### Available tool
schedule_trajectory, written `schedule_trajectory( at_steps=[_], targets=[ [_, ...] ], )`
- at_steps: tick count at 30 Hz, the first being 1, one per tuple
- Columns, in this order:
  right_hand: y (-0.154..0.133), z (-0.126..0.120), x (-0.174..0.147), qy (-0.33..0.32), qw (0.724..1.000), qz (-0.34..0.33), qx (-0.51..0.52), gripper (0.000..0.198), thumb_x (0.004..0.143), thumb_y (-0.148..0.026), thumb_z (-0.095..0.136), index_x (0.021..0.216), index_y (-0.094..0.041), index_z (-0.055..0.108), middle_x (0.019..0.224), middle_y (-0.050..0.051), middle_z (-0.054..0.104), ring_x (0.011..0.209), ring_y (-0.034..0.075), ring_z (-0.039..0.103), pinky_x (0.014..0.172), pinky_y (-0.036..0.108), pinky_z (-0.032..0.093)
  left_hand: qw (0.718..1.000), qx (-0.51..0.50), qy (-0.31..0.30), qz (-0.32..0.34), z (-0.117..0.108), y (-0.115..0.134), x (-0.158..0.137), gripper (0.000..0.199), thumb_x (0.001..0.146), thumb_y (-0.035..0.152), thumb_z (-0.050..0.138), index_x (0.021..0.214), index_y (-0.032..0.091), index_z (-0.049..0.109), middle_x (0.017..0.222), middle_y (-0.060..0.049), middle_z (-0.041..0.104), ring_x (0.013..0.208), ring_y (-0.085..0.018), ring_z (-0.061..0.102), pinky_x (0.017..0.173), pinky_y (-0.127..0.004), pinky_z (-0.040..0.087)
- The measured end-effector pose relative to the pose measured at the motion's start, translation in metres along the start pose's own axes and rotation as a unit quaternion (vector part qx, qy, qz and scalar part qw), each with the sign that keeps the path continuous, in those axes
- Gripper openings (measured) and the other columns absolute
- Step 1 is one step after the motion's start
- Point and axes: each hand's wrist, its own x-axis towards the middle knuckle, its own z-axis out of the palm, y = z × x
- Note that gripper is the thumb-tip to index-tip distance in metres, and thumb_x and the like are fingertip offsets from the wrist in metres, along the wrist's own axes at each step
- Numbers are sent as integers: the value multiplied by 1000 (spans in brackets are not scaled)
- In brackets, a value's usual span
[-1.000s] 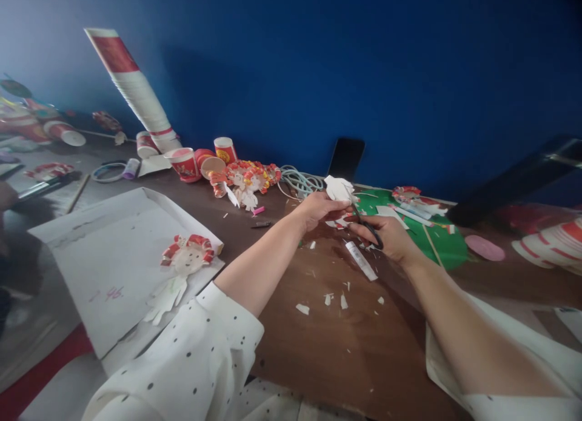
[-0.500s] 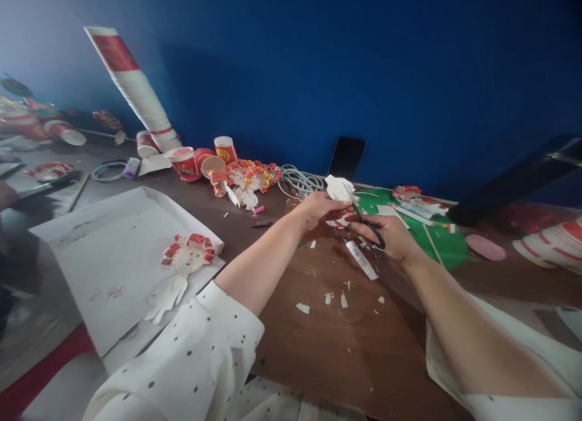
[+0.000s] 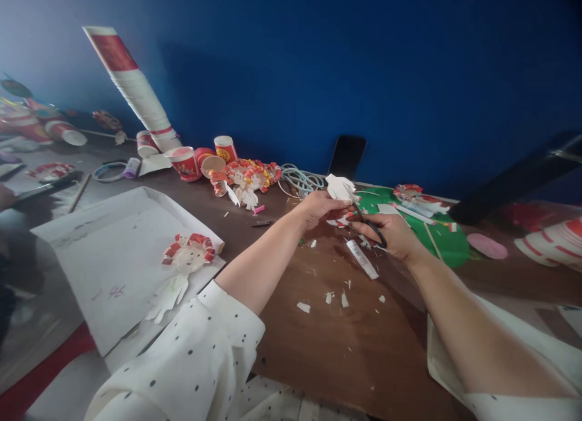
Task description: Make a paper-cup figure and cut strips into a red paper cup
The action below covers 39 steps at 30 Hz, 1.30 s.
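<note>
Between thumb and fingers, my left hand (image 3: 322, 208) pinches a white paper cutout (image 3: 341, 188) with jagged edges. My right hand (image 3: 394, 233) is closed round the handles of black scissors (image 3: 369, 222), whose blades reach the paper's lower right edge. Fingers and paper partly hide the blades. Just below my hands lies a white glue tube (image 3: 362, 259), and white paper scraps (image 3: 304, 308) are scattered over the brown table (image 3: 318, 354). Behind my right hand is a green round sheet (image 3: 448, 245) with paper pieces on it.
A paper figure (image 3: 188, 253) rests on a large white sheet (image 3: 109, 245) at left. Red-and-white paper cups (image 3: 184, 163), a tall cup stack (image 3: 136, 88), coiled cable (image 3: 301, 180) and a phone (image 3: 348, 156) line the blue wall. Part of another person's hand (image 3: 6, 197) shows far left.
Both hands stay nearly in place. The scissors and my right hand have shifted very slightly at the paper's edge, and the paper's angle is a little different.
</note>
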Motion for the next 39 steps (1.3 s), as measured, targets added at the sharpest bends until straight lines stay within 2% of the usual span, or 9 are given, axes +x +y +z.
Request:
schedule_trajectory(
  at_steps=[3, 6, 12, 16, 19, 24, 31, 36, 39],
  targets=[
    [3, 1, 1, -4, 1000, -10, -3, 50, 67, -53, 72, 98, -15, 74, 55, 0, 57, 48, 11, 46, 47, 24, 39, 1000, 1, 0, 1, -1, -1, 1, 17, 66, 13, 77, 80, 8, 68, 77, -8, 70, 71, -12, 65, 78, -26, 52],
    [8, 1, 3, -8, 1000, -17, 11, 52, 67, -53, 72, 103, -15, 73, 65, 2, 64, 55, 13, 53, 54, 26, 44, 1000, 2, 5, 4, -1, -1, 2, 15, 66, 14, 77, 78, 8, 69, 76, -9, 70, 70, -11, 65, 78, -25, 52],
    [12, 0, 5, -32, 999, -32, 15, 59, 67, -55, 72, 110, -14, 69, 68, 3, 65, 70, 19, 60, 69, 32, 48, 998, -6, 58, 6, 4, 2, -3, 12, 70, 12, 74, 79, 8, 67, 74, -8, 69, 66, -10, 64, 75, -25, 51],
    [13, -1, 9, 51, 998, -26, 19, 57, 69, -54, 71, 111, -16, 68, 75, 5, 68, 73, 20, 61, 66, 31, 48, 996, -7, 88, 11, 4, 3, -3, 16, 69, 15, 76, 79, 9, 66, 73, -7, 69, 62, -9, 61, 73, -25, 50],
    [16, -1, 11, 131, 989, -28, 69, 58, 69, -50, 72, 118, -20, 64, 85, 5, 68, 77, 20, 61, 62, 28, 47, 997, -11, 79, 5, 6, -1, -2, 17, 68, 16, 76, 80, 9, 65, 76, -7, 69, 64, -9, 62, 72, -26, 50],
    [21, 3, 14, 155, 976, -68, 136, 61, 72, -46, 68, 127, -23, 56, 98, 4, 68, 80, 18, 63, 65, 27, 47, 999, -2, 42, -12, 14, -14, -3, 24, 65, 19, 78, 84, 11, 66, 76, -6, 68, 62, -10, 60, 68, -28, 49],
    [19, 2, 13, 187, 970, -69, 142, 52, 72, -39, 69, 120, -21, 61, 82, 1, 65, 65, 13, 56, 58, 25, 43, 999, 30, 25, -8, 26, -24, -7, 30, 63, 19, 80, 87, 11, 65, 74, -5, 66, 60, -10, 58, 64, -26, 47],
    [8, -5, 7, 178, 972, -60, 144, 48, 69, -34, 71, 115, -21, 65, 78, 1, 64, 61, 11, 54, 55, 23, 41, 998, 58, -23, 7, 21, -15, -10, 45, 60, 26, 82, 99, 13, 64, 91, -9, 67, 75, -13, 62, 74, -30, 49],
    [4, -8, 5, 135, 981, -54, 126, 46, 67, -34, 73, 112, -22, 66, 78, 1, 65, 63, 13, 57, 56, 24, 43, 997, 52, 6, 53, 13, -8, -9, 57, 60, 28, 82, 112, 18, 60, 104, -10, 66, 82, -15, 64, 79, -32, 49]
  ],
)
